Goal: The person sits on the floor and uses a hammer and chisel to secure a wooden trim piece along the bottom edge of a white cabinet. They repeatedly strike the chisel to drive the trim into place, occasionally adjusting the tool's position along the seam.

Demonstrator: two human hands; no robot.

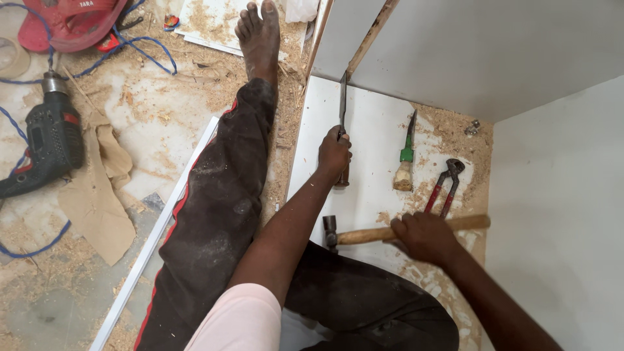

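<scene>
Drill: lying idle on the sawdust floor, far left.
Left hand: fist wrapped round the chisel, blade upright against the white board edge.
Hammer: head low by the knee, wooden handle level.
Right hand: clamped on that handle.
Green-handled chisel, red pliers: resting loose just beyond.

On the panel, the chisel stands left of the file; pliers lie right of the file, the hammer nearer than it, the drill far left on the floor.
</scene>
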